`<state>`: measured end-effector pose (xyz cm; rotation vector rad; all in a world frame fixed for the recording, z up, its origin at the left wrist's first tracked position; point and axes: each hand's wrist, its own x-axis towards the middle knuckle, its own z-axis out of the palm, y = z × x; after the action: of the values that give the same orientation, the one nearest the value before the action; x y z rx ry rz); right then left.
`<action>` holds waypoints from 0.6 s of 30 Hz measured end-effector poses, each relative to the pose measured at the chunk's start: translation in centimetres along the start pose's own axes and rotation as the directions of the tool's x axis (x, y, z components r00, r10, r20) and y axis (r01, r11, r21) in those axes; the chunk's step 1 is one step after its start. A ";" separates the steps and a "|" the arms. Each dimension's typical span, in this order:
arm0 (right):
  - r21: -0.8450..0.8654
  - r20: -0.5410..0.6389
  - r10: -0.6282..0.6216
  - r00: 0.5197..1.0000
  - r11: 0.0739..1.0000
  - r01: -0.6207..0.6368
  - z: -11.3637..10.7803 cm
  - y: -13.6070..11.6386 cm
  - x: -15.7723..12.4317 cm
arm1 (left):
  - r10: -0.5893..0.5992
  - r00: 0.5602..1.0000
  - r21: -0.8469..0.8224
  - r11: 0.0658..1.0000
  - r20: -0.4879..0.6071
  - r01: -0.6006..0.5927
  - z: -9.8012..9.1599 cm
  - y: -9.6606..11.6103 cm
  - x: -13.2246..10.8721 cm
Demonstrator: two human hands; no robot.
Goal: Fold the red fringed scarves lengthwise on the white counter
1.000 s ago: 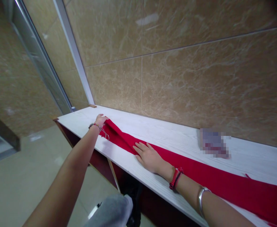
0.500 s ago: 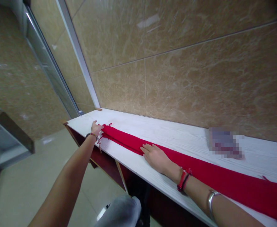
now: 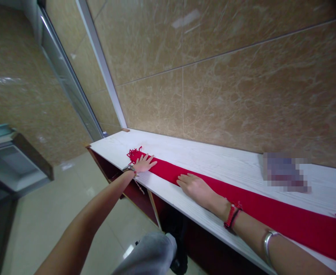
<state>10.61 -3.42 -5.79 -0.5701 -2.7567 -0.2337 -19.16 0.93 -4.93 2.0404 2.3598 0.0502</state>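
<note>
A long red cloth [image 3: 259, 206] with a fringe at its far left end lies folded in a strip along a white tabletop [image 3: 208, 156]. Near the fringed end, my left hand [image 3: 144, 163] rests on the cloth with its fingers spread. Further right, my right hand [image 3: 195, 186] lies palm down on the cloth's near edge, its fingers stretched out. Neither hand is gripping the cloth.
A pixelated object [image 3: 284, 172] lies on the tabletop near the tiled wall [image 3: 228, 95]. Below the top are dark red open compartments [image 3: 141, 200]. Another cabinet [image 3: 19, 164] stands at the left, across the tiled floor.
My left hand has let go of the cloth's far left end and moved right, now flat on the cloth, and the fringe shows. My right hand stays on the cloth. The view has shifted slightly.
</note>
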 end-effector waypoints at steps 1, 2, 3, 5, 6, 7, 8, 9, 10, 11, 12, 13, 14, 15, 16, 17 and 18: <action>0.004 -0.003 -0.013 1.000 1.000 0.013 0.1 0.0 0.0 | -0.012 0.999 0.009 1.000 0.031 0.011 0.2 0.0 -0.2; 0.009 -0.007 -0.025 1.000 1.000 0.025 0.1 0.1 0.0 | -0.026 0.998 0.019 1.000 0.058 0.025 0.3 0.0 -0.4; 0.014 -0.009 -0.033 0.999 0.999 0.033 0.1 0.1 0.0 | -0.042 0.997 0.028 0.999 0.070 0.040 0.2 0.0 -0.6; 0.028 -0.010 -0.044 0.999 0.999 0.044 0.0 0.2 0.0 | -0.039 0.999 0.053 0.998 0.029 0.038 -0.1 0.4 -1.2; 0.039 -0.011 -0.048 0.999 0.998 0.049 0.0 0.2 -0.1 | -0.013 1.000 0.069 0.997 -0.015 0.014 -0.3 0.9 -1.6; 0.052 -0.011 -0.051 0.999 0.997 0.052 0.0 0.2 -0.1 | 0.029 0.998 0.085 0.996 -0.061 -0.023 -0.5 1.5 -2.0; 0.069 -0.011 -0.052 0.999 0.996 0.052 -0.1 0.3 -0.1 | 0.081 0.992 0.095 0.993 -0.095 -0.072 -0.5 2.2 -2.4; 0.089 -0.010 -0.051 0.999 0.995 0.051 -0.1 0.3 -0.1 | 0.139 0.985 0.096 0.987 -0.101 -0.129 -0.5 2.9 -2.9; 0.112 -0.007 -0.047 0.999 0.993 0.048 -0.1 0.3 -0.1 | 0.192 0.978 0.085 0.979 -0.078 -0.185 -0.5 3.6 -3.3; 0.136 -0.003 -0.042 0.999 0.990 0.042 -0.1 0.3 -0.1 | 0.233 0.971 0.067 0.971 -0.050 -0.230 -0.4 4.2 -3.8; 0.158 0.001 -0.035 0.999 0.987 0.034 -0.1 0.4 -0.2 | 0.261 0.964 0.048 0.965 -0.039 -0.259 -0.4 4.7 -4.2; 0.179 0.006 -0.026 1.000 0.984 0.024 -0.1 0.4 -0.2 | 0.279 0.958 0.036 0.960 -0.060 -0.277 -0.4 5.1 -4.7; 0.196 0.010 -0.016 1.000 0.980 0.014 0.0 0.4 -0.2 | 0.292 0.950 0.032 0.956 -0.112 -0.290 -0.5 5.3 -5.0; 0.210 0.013 -0.007 1.000 0.978 0.004 0.0 0.4 -0.2 | 0.307 0.935 0.035 0.952 -0.176 -0.305 -0.6 5.4 -5.4; 0.219 0.014 0.001 1.000 0.976 -0.004 0.1 0.5 -0.2 | 0.339 0.914 0.043 0.940 -0.224 -0.338 -0.8 5.5 -5.6; 0.225 0.012 0.005 1.000 0.974 -0.007 0.1 0.5 -0.2 | 0.395 0.887 0.054 0.917 -0.239 -0.394 -1.0 5.5 -5.8; 0.229 0.008 0.006 1.000 0.973 -0.007 0.2 0.5 -0.2 | 0.466 0.857 0.064 0.883 -0.220 -0.464 -1.1 5.5 -6.0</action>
<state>10.95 -3.01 -6.00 -0.5186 -2.7367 0.0882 -12.95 -4.20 -3.64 2.6921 1.8999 0.2993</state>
